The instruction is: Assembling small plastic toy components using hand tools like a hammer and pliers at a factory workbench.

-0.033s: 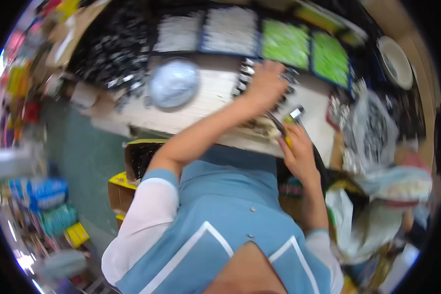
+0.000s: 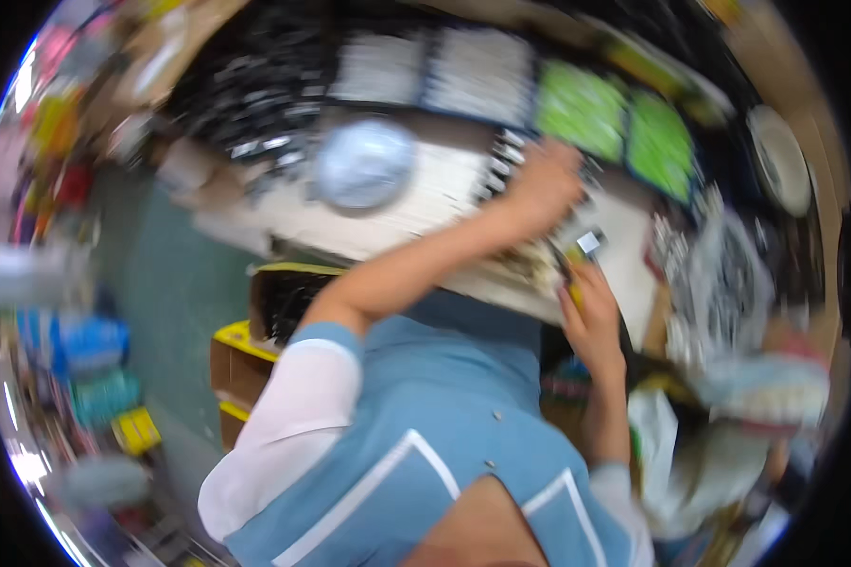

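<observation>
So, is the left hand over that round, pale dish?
No, the left hand is over the small black pieces, with the round dish apart, off to its left.

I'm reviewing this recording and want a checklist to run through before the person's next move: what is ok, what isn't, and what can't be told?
1. Left hand at the small black pieces: ok, it is over their rows.
2. Left fingers gripping a piece: cannot tell; the back of the hand and blur hide it.
3. Right hand holding the tool with yellow on it: ok, fingers closed around it.
4. Tool tip touching a piece: cannot tell, too blurred.
5. Round pale dish clear of both hands: ok, it stands to their left.
6. Picture sharp enough for fine detail: not ok, motion blur throughout.
</observation>
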### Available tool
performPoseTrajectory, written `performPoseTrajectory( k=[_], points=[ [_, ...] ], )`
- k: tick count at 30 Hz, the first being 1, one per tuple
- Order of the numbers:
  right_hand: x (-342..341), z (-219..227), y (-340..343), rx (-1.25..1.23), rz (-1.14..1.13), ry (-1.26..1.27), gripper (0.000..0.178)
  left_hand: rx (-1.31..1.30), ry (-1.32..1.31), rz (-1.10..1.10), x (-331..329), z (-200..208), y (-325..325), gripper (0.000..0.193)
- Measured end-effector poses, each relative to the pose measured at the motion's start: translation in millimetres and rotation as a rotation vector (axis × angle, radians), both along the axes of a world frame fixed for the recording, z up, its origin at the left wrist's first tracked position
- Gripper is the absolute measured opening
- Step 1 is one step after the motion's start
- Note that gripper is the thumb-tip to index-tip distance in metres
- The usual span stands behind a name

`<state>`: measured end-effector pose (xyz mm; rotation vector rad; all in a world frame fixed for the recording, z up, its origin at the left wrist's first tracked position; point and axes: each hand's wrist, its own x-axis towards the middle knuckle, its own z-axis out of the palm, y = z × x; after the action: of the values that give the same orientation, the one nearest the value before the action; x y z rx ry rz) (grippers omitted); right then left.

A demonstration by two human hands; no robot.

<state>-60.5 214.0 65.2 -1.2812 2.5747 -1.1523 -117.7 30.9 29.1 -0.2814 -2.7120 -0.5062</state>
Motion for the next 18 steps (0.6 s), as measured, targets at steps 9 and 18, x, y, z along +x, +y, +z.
performPoseTrajectory(
  k=[9,18],
  points=[
    [-20,-3,-2,-0.083,-0.032,-0.217,0.017,0.723,0.326,-0.028,-18,8,-16,0.018],
    [-19,1,-51,-0.054,0.188,-0.220,0.016,1.743,0.057,0.070,114,33,-85,0.031]
  ],
)
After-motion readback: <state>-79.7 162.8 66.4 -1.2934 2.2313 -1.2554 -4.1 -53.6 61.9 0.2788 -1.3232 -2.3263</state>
